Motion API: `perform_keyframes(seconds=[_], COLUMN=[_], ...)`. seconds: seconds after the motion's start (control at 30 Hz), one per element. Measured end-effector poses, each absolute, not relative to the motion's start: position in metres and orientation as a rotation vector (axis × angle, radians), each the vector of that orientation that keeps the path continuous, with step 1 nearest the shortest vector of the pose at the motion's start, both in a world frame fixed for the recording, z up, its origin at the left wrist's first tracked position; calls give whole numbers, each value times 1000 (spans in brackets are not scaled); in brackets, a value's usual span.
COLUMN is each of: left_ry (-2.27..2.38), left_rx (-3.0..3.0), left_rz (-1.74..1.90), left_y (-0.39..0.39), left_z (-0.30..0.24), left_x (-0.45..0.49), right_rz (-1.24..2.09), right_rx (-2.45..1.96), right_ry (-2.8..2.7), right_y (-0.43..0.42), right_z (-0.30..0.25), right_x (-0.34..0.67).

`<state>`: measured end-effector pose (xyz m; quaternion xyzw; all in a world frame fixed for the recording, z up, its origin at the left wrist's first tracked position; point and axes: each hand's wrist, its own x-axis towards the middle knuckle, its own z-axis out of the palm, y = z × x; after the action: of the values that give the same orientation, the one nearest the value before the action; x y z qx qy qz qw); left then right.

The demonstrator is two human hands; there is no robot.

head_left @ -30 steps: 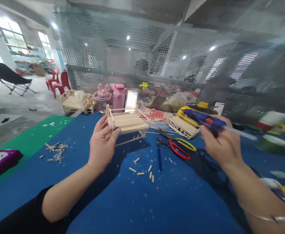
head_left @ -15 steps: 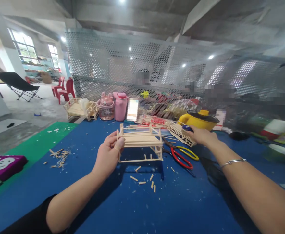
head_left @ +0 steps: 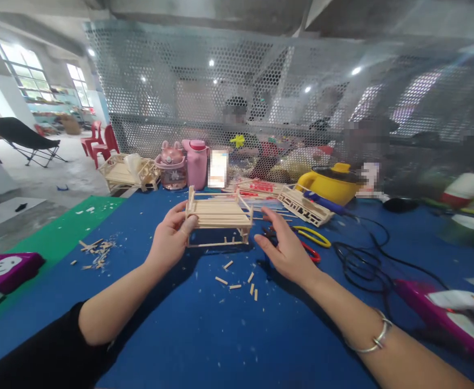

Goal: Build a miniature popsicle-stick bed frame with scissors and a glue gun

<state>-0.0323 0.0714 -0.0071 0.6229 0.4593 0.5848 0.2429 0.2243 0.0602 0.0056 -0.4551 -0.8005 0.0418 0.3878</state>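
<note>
My left hand (head_left: 168, 235) grips the left end of a small wooden bench-like frame (head_left: 221, 214) made of thin sticks, thumb on its slatted top. The frame is held above the blue table. My right hand (head_left: 288, 251) is empty, thumb and fingers apart, just right of the frame and not touching it. Behind that hand lie pliers with a red handle (head_left: 312, 253) and a yellow handle (head_left: 313, 236), partly covered. A blue corded tool (head_left: 326, 203) rests by a slatted wooden piece (head_left: 302, 202).
Cut stick bits (head_left: 235, 287) lie in front, with a pile of scraps (head_left: 97, 251) at left. Thin sticks (head_left: 257, 187), a yellow pot (head_left: 332, 183), a pink bottle (head_left: 197, 165) and another wooden model (head_left: 127, 173) stand behind. A black cord (head_left: 362, 265) coils at right.
My right hand has let go of the blue tool and come left and nearer, beside the wooden frame. My left hand still holds the frame, which is tilted somewhat differently. The view has shifted slightly.
</note>
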Motion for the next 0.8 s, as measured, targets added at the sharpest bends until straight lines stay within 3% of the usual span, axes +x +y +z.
perform_keyframes(seconds=[0.23,0.4,0.43,0.57,0.8], left_ry=[1243,1446,1376,1304,1429], left_rx=[1606,1859,2076,2481,2616], left_rz=[1434,1937,1889,1066,828], left_y=[86,58,52,39,48], left_z=[-25,-13,-11,-17,-30], left_x=[-33,-30,-27,-7,6], right_rz=[22,7,4,4,26], right_rx=[-1165,-1152,-1149,-1149,-1164], right_ry=[-1883,-1943,-1948,-1960,-1961], right_y=[55,52,52,50,48], right_z=[0,0,0,-1,-2], right_x=[221,216,216,214,213])
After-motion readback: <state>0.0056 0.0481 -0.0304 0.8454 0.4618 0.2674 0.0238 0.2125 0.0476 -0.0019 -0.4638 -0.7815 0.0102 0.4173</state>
